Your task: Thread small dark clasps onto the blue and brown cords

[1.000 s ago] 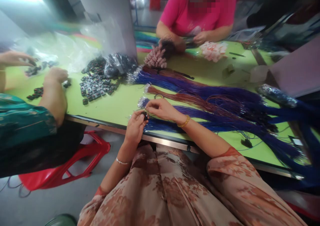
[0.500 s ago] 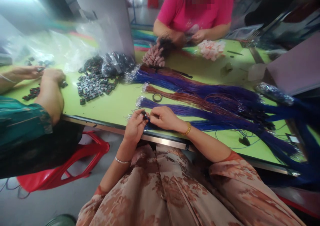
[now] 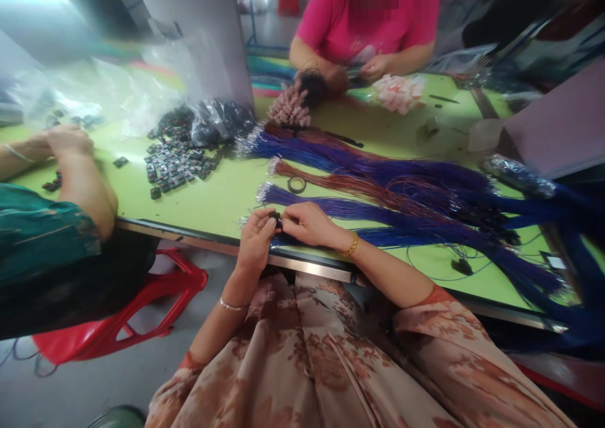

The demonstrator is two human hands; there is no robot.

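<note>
My left hand pinches a small black plastic connector between thumb and fingers, close above the table's front edge. Right beside it, my right hand is closed, thumb against forefinger, at the connector's right side. It seems to grip a thin wire there, mostly hidden by the fingers. Beneath and behind my right hand lie a blue wire bundle and a purple wire bundle. Their left ends carry silvery tips. Just beyond is a brown wire bundle, with a tape roll beside it.
Loose black connectors are heaped at the left, by a plastic bag of more. A co-worker's arm rests on the green table at far left. Opposite, a person in pink handles dark wires. A red stool stands below left.
My hands stay nearly in place, with the connector turned slightly between them. The co-worker's hands at the left have drawn back leftward, leaving one black connector lying on the table.
</note>
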